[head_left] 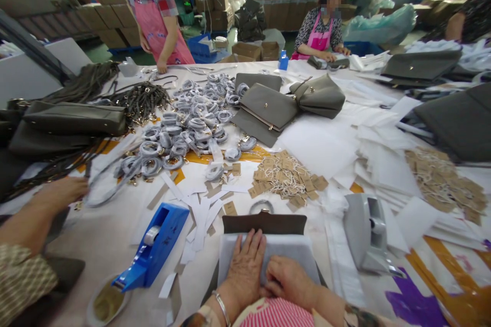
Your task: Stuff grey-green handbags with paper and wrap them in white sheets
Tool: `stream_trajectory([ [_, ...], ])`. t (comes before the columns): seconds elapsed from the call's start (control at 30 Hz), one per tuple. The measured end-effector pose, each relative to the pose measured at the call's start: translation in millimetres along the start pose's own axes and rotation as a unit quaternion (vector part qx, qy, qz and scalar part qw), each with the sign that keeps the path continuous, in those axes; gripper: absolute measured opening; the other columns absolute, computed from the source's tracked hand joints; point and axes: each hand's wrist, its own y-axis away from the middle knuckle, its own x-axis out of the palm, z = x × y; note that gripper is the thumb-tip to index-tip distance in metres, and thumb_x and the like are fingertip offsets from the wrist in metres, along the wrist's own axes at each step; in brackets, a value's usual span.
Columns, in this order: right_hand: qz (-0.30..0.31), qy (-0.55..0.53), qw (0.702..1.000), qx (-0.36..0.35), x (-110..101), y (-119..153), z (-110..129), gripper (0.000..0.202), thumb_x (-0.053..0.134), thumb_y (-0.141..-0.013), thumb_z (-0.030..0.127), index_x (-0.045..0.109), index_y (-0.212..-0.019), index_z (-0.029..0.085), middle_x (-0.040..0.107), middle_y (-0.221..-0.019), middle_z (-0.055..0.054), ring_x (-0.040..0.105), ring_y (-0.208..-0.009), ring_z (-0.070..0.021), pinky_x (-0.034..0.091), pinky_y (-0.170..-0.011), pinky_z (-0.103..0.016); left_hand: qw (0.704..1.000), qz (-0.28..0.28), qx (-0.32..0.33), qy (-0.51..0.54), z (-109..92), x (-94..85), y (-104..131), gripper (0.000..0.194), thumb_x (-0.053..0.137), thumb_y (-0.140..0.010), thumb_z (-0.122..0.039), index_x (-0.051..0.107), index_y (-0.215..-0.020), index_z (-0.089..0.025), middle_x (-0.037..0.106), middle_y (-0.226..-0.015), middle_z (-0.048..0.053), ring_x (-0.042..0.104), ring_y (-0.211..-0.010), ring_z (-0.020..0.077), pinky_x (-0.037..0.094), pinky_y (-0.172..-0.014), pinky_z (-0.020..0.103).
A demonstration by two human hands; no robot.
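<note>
Directly in front of me lies a dark grey-green bag (pixel 264 223), its flap edge showing beyond a translucent white sheet (pixel 297 248) that covers its body. My left hand (pixel 247 263) rests flat on the sheet, fingers stretched toward the flap. Beside it, my right hand (pixel 289 278) is closed over the sheet, fingers curled under; whatever they hold is hidden. Just past the flap sits a ring-shaped coiled strap (pixel 261 207). A blue tape dispenser (pixel 157 242) stands to the left, a grey tape dispenser (pixel 366 232) to the right.
Brown tags with strings (pixel 287 176) lie heaped ahead, with wrapped coiled straps (pixel 195 122) beyond. Finished-looking bags (pixel 268 107) lie farther back. A co-worker's arm (pixel 42 204) reaches in at left. Two people in pink aprons (pixel 159 36) are across the table. A round dish (pixel 109 301) sits near-left.
</note>
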Motion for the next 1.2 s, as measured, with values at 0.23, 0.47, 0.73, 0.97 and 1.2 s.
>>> stream_trajectory([
  [0.23,0.034,0.079,0.996,0.010,8.5,-9.7,3.1,0.015,0.066,-0.070,0.017,0.066,-0.085,0.017,0.071,-0.092,-0.009,0.065,-0.082,-0.0227,0.051,-0.073,-0.031,1.000,-0.005,0.004,0.006,0.2,-0.4,-0.4,0.116,0.069,-0.071,-0.051,0.007,-0.164,-0.020,0.000,-0.172,0.008,-0.001,-0.160,0.0320,0.000,-0.127,0.066],
  [0.47,0.074,0.082,0.992,0.059,-6.5,-12.9,17.3,0.027,0.064,-0.079,0.020,0.069,-0.105,0.014,0.071,-0.106,-0.013,0.068,-0.095,-0.0277,0.054,-0.083,-0.035,1.000,-0.014,0.006,-0.011,-0.3,0.2,0.3,0.115,0.069,-0.074,-0.054,0.006,-0.164,-0.022,0.001,-0.172,0.007,0.001,-0.160,0.0326,0.003,-0.127,0.065],
  [0.73,0.091,0.063,0.988,0.109,-17.3,-9.2,28.4,0.026,0.063,-0.084,0.019,0.068,-0.109,0.013,0.068,-0.114,-0.015,0.065,-0.108,-0.0317,0.053,-0.095,-0.041,1.000,-0.007,0.008,-0.011,-2.5,-3.3,1.5,0.120,0.070,-0.073,-0.063,0.005,-0.164,-0.021,0.000,-0.172,0.009,0.000,-0.160,0.0341,0.002,-0.127,0.066],
  [0.97,0.061,0.095,0.992,0.063,-10.3,-16.2,23.8,0.036,0.064,-0.079,0.025,0.069,-0.114,0.013,0.070,-0.112,-0.017,0.067,-0.100,-0.0333,0.056,-0.089,-0.044,0.999,0.006,-0.011,-0.032,-4.9,-3.8,-0.6,0.120,0.073,-0.069,-0.055,0.009,-0.164,-0.019,0.001,-0.172,0.010,0.001,-0.159,0.0358,0.001,-0.127,0.065],
  [1.2,-0.025,0.047,0.998,-0.023,-28.7,-1.8,8.6,0.013,0.066,-0.086,0.031,0.064,-0.091,0.020,0.070,-0.092,-0.007,0.065,-0.084,-0.0240,0.055,-0.076,-0.034,1.000,0.002,-0.010,-0.008,-4.0,-6.2,2.9,0.125,0.074,-0.069,-0.065,0.005,-0.164,-0.023,0.000,-0.172,0.008,0.000,-0.159,0.0365,0.002,-0.127,0.066],
])
